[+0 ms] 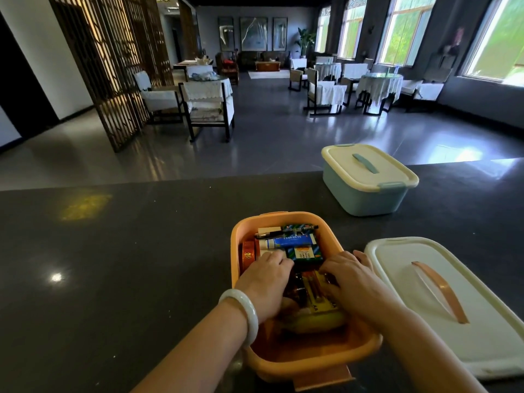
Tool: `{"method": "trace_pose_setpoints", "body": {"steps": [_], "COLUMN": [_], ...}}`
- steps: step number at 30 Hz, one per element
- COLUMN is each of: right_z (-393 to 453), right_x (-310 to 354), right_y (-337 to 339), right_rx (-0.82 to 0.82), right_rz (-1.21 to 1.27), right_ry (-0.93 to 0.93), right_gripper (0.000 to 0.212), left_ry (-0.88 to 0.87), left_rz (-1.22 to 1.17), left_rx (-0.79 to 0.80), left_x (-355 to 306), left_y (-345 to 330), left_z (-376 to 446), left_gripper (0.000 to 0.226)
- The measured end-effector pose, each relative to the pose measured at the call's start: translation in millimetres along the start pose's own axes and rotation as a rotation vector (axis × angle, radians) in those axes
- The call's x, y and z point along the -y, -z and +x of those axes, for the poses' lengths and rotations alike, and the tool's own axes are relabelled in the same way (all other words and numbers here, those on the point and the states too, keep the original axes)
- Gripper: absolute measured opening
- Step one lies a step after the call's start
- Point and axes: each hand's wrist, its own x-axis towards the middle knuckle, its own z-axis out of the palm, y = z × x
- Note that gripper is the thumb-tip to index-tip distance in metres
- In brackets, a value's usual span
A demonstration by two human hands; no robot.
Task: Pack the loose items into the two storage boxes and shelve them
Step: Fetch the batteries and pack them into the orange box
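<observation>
An open orange storage box [283, 361] sits on the dark counter in front of me, holding several small items: pens, a blue and white carton [295, 241], a green pack, an orange tape roll [248, 255] and a battery pack [317, 293]. Both hands are inside the box. My left hand [265, 282], with a white bangle on the wrist, lies on the items with fingers curled down. My right hand [348, 279] presses on the battery pack, fingers bent. Whether either hand grips an item is hidden. The box's cream lid [453, 307] with an orange handle lies to the right.
A light blue storage box [365, 191] with its cream lid clipped on stands at the counter's [113, 265] far right edge. Beyond the counter is a room with chairs, covered tables and a wooden lattice screen.
</observation>
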Motion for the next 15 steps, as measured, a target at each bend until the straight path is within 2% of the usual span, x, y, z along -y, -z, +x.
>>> {"method": "trace_pose_setpoints", "body": {"steps": [4,7,10,15], "right_z": [17,45,79,130], "right_x": [16,47,95,187], "right_y": [15,27,32,19], "right_rx": [-0.083,-0.081,-0.046,0.016], "right_rz": [0.007,-0.072,-0.13,-0.219], "right_ry": [0.031,0.134,0.232,0.498], "right_gripper": [0.026,0.031,0.039,0.043], "left_ry": [-0.007,0.057,0.207,0.567], "left_rz": [0.016,0.086,0.223,0.381], "left_rx": [-0.187,-0.306,-0.289,-0.166], "left_x": [7,28,60,117], "left_y": [21,46,69,93], "left_z": [-9,-26,-53,-116], "left_gripper": [0.056,0.042,0.042,0.052]}}
